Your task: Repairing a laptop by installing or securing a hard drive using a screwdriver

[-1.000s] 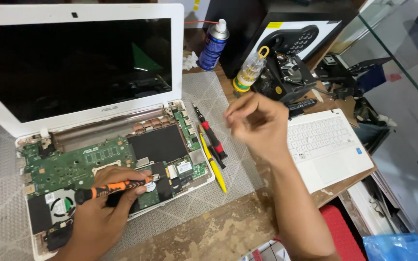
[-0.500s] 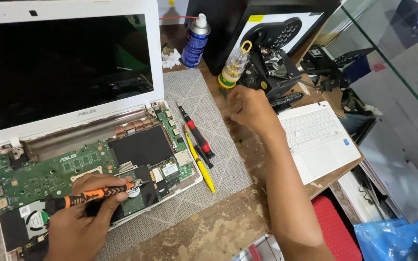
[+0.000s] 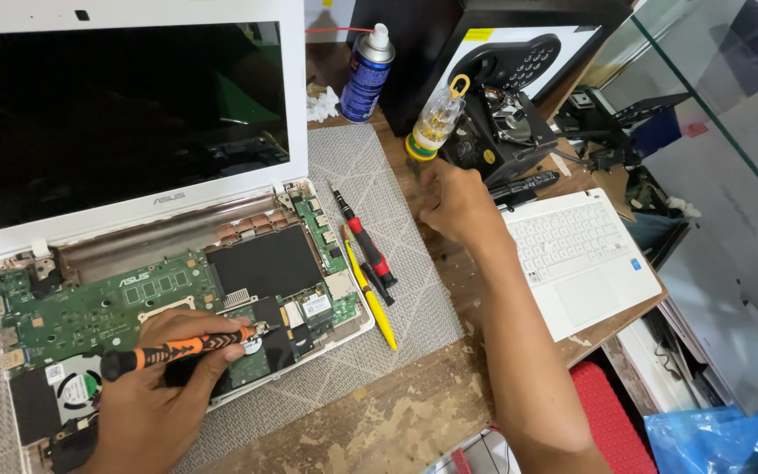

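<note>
Left hand (image 3: 155, 395) gripped an orange-and-black screwdriver (image 3: 173, 349), fingers closed round the handle, tip down on the green motherboard (image 3: 98, 307) of the opened white laptop (image 3: 133, 114). Laptop sat on a grey mat (image 3: 370, 175). Right hand (image 3: 455, 204) rested on the wooden bench (image 3: 396, 421) beside the mat, fingers curled; what it held, cannot tell. Just above it stood a clear bottle with yellow cap (image 3: 436, 123). 2 spare screwdrivers, red (image 3: 363, 241) and yellow (image 3: 377, 307), lay on the mat. A removed white keyboard (image 3: 585, 259) lay right of the hand.
</note>
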